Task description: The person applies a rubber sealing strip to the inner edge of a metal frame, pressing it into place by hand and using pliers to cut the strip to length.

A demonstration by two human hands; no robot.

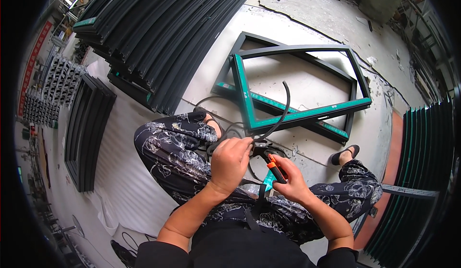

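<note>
My left hand [230, 163] is closed in a pinch on a long, thin black strip [288, 99], which looks like rubber. Its free end curves up in front of the green-faced frame, and more black loops lie below and left of the hand. My right hand [292, 180] is wrapped around a hand tool with orange-and-black handles [274, 167]. The tool's working end is too small and dark to make out, close to the strip by my left fingers. Ahead of both hands, a dark rectangular frame with green film [312, 112] lies askew over a second dark frame [295, 51].
A tall stack of long black frames [158, 37] stands at the far left, with a smaller frame stack [89, 133] below it. Upright green-edged panels [415, 172] line the right side. My legs, in patterned trousers [175, 140], are spread around the work.
</note>
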